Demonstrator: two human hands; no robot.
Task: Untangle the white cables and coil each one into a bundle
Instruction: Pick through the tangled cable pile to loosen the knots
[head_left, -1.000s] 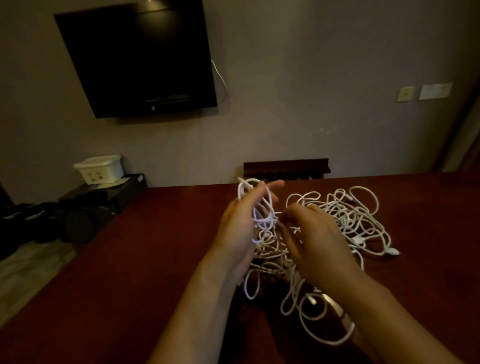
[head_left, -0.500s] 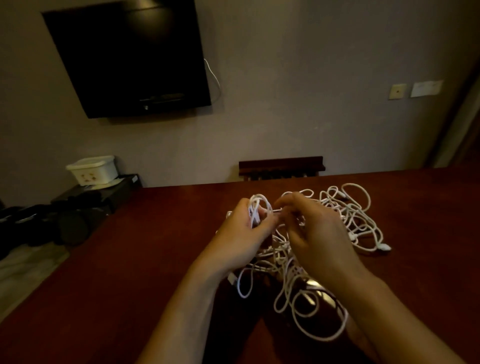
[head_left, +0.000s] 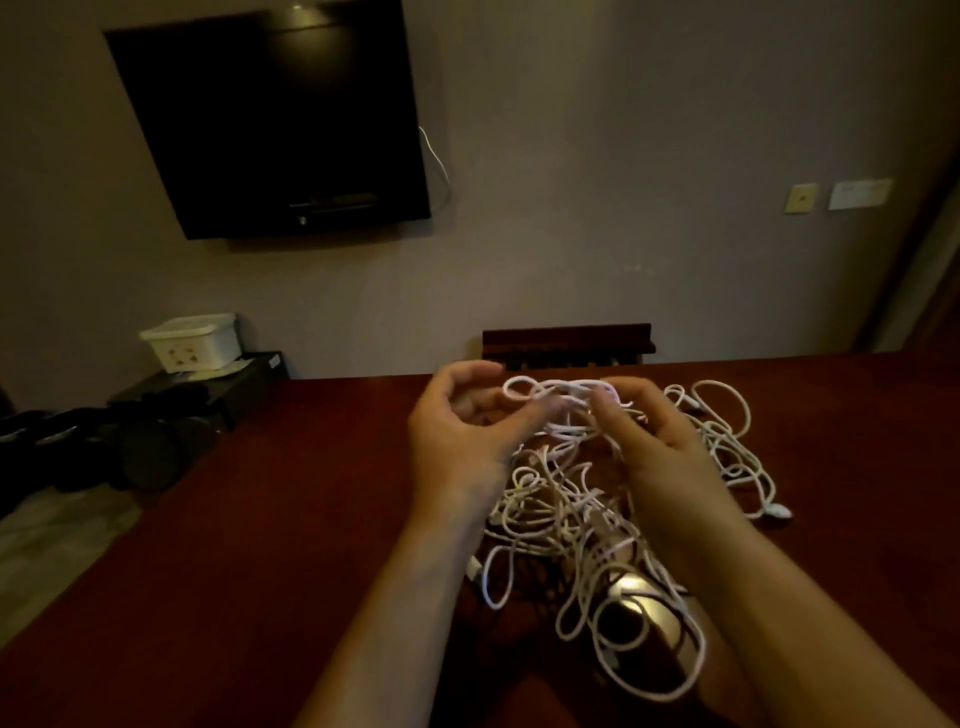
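Nearest the camera: two bare forearms reaching forward over a dark red tabletop (head_left: 270, 519).

Item, cables (head_left: 566, 509): one mass of thin white cord lying on the tabletop between and under the forearms, its nearest loops trailing toward the viewer, its farther loops spread to the right. A small white plug (head_left: 777, 513) lies at the right edge of the mass. A pale glint shows among the nearest loops (whether a reflection or an object cannot be told).

Item, left hand (head_left: 462, 441): raised above the mass, fingers curled, thumb and fingertips pinching a raised loop at the top of the tangle.

Item, right hand (head_left: 649, 441): raised opposite, just beside the left, fingertips closed on the same lifted strands. The exact strand each hand holds is blurred.

Progress, as a judgement: early. No cable appears freed from the mass, and no coiled bundle is visible anywhere on the tabletop. All of the separating and all of the coiling seem left to do.

Farther back: the top rail of a chair (head_left: 566, 338) behind the tabletop; a white tub (head_left: 192, 343) on a low dark stand to the left; a dark screen (head_left: 275, 119) mounted on the wall.
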